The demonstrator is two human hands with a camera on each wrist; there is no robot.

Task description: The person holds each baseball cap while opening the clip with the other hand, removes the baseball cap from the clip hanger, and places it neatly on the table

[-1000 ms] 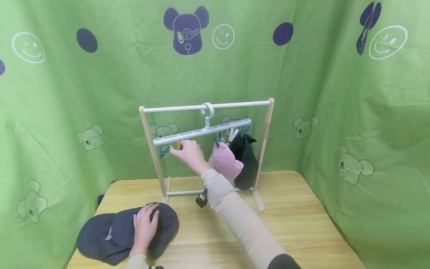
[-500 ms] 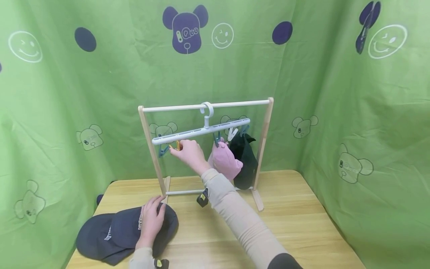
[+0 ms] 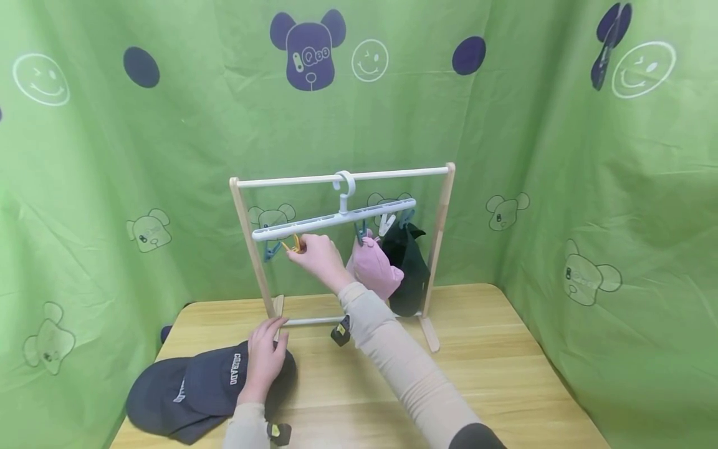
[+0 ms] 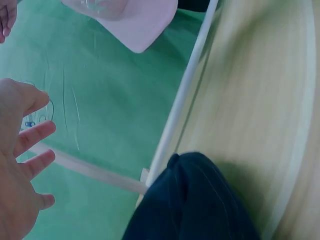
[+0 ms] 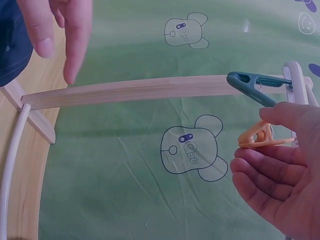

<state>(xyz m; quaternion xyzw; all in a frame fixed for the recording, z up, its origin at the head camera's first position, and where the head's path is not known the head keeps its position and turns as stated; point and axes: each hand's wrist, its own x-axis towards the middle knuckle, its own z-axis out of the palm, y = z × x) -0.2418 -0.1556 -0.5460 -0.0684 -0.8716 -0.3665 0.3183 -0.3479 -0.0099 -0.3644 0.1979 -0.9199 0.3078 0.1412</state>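
Observation:
My right hand (image 3: 322,259) pinches a yellow clothes peg (image 5: 260,136) between thumb and fingers, under the left part of a white hanger (image 3: 331,221). A teal peg (image 5: 255,82) hangs beside it, nearer the hanger's left end. My left hand (image 3: 263,358) is over the right part of a dark navy cap (image 3: 210,377) with white lettering, lying on the table. In the left wrist view its fingers (image 4: 37,135) are spread and bent a little, with nothing between them; the cap is below and to the side.
The hanger hooks over the white top bar (image 3: 392,175) of a wooden rack (image 3: 440,243). A pink cap (image 3: 373,268) and a dark green cloth item (image 3: 414,271) hang from its right half, with a white peg (image 3: 386,224) between them. Green printed cloth (image 3: 415,112) surrounds the table (image 3: 488,368).
My left hand has slid right and away from me across the cap, uncovering its lettering. The right hand stays on the yellow peg.

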